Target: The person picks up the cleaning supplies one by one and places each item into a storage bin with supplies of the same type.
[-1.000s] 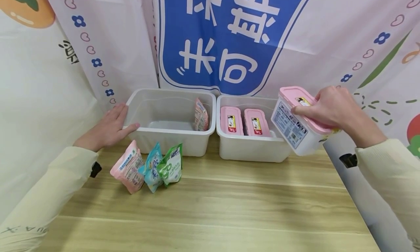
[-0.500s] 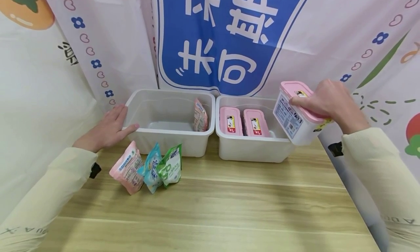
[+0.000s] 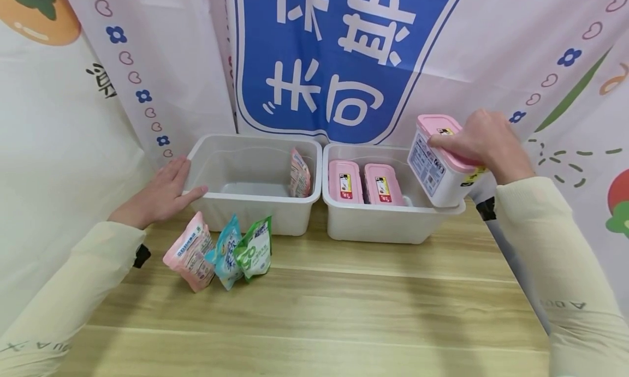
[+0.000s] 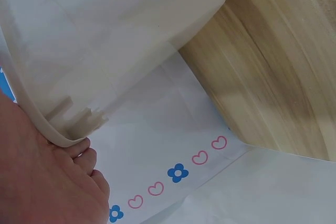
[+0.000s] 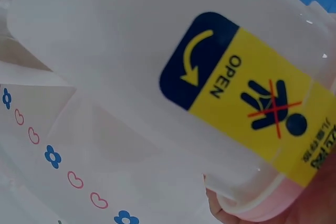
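My right hand [image 3: 486, 142] grips a white tub with a pink lid [image 3: 428, 167] from above, thumb on the near side of the lid. The tub hangs tilted at the right end of the right grey bin [image 3: 378, 221], its lower part just over the rim. A yellow "OPEN" label [image 5: 252, 98] shows on its end in the right wrist view. Two similar pink-lidded tubs [image 3: 345, 180] stand inside that bin. My left hand [image 3: 154, 194] rests on the left corner of the left grey bin [image 3: 255, 210], fingers along its side, thumb at the front rim.
One pink pouch [image 3: 300, 175] stands inside the left bin at its right end. On the wooden table [image 3: 344, 311] before that bin are a pink pouch [image 3: 191, 254], a blue pouch [image 3: 227, 254] and a green pouch [image 3: 255, 251]. A printed cloth [image 3: 196, 55] hangs behind.
My right hand has carried the tub left and slightly up, from beyond the right bin's end to over its right rim. The left hand has stayed in place.
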{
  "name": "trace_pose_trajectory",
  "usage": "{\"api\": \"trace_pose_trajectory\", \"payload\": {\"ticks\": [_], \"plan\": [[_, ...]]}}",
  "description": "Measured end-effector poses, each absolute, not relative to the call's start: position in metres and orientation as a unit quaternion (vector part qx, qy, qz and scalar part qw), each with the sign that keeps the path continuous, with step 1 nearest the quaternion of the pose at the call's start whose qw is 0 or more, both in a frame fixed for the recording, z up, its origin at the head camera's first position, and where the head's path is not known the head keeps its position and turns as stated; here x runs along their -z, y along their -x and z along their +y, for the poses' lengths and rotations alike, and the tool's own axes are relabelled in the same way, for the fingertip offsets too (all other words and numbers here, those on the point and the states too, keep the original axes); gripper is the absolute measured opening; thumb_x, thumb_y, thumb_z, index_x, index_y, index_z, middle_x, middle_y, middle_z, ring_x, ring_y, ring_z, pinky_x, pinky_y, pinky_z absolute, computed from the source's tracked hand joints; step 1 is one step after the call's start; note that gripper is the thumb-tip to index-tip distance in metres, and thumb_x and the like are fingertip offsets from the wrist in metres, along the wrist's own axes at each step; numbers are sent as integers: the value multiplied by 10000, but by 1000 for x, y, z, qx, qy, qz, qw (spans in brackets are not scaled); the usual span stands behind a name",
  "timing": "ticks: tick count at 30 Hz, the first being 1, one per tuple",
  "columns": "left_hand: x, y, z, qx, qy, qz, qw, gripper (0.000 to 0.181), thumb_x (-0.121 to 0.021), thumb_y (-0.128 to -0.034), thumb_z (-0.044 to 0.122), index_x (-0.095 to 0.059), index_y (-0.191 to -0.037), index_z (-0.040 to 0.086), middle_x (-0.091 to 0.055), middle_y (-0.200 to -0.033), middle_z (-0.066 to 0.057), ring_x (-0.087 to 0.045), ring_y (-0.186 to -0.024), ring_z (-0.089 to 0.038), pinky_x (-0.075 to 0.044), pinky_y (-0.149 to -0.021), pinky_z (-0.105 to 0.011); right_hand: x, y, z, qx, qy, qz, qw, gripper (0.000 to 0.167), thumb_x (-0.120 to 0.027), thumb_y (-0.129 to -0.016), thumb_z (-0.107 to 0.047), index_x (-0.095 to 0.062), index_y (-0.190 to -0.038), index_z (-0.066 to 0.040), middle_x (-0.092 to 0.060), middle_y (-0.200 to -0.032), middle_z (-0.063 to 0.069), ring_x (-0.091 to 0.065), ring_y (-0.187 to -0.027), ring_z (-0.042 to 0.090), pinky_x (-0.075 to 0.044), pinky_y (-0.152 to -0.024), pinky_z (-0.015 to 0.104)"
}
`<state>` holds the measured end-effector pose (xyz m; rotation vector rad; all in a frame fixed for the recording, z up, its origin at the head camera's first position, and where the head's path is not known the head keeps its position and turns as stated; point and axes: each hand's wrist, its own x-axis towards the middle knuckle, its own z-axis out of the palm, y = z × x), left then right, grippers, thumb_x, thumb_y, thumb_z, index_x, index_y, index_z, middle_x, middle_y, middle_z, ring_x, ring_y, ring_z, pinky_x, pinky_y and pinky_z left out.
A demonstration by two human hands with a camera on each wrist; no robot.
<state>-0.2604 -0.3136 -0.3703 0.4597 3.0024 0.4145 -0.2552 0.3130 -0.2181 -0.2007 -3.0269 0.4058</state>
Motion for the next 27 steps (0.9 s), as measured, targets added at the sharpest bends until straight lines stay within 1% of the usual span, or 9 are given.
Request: {"api": "trace_pose_trajectory", "payload": {"ticks": [6, 14, 18, 23, 27], "plan": [[371, 261, -315, -132, -149, 979, 36, 977, -376, -1087, 605, 59, -1651, -63, 121, -1735, -306, 55, -1615, -533, -26, -1296, -705, 221, 263, 307, -134, 74, -988, 36, 844, -672, -795, -833, -689, -980, -10, -731, -864, 180, -710, -660, 293, -542, -518, 305], [373, 261, -315, -136, -156, 978, 28, 965, -378, -1090, 591, 33, -1649, -80, 87, -1731, -329, 29, -1610, -548, -28, -1299, -701, 228, 269, 304, -155, 79, -985, 21, 810, -703, -815, -789, -686, -1038, -10, -738, -919, 191, -731, -672, 292, -566, -531, 303], [373, 260, -314, -138, -153, 978, 33, 972, -378, -1088, 597, 34, -1647, -83, 99, -1734, -320, 39, -1613, -541, -21, -1305, -692, 233, 272, 302, -153, 82, -985, 20, 782, -720, -822, -762, -698, -1035, -10, -741, -906, 187, -731, -664, 291, -565, -526, 303], [373, 260, -314, -135, -146, 979, 37, 985, -376, -1084, 614, 54, -1651, -67, 123, -1738, -300, 53, -1617, -531, -13, -1305, -690, 239, 276, 301, -161, 89, -983, 11, 765, -730, -829, -743, -700, -998, 2, -725, -831, 163, -706, -652, 286, -538, -528, 316], [372, 260, -314, -133, -145, 980, 36, 987, -380, -1082, 618, 51, -1653, -61, 115, -1741, -297, 44, -1617, -532, -15, -1304, -693, 245, 276, 300, -180, 103, -978, 2, 733, -752, -832, -715, -699, -1027, -10, -727, -849, 153, -716, -660, 283, -546, -540, 303]]}}
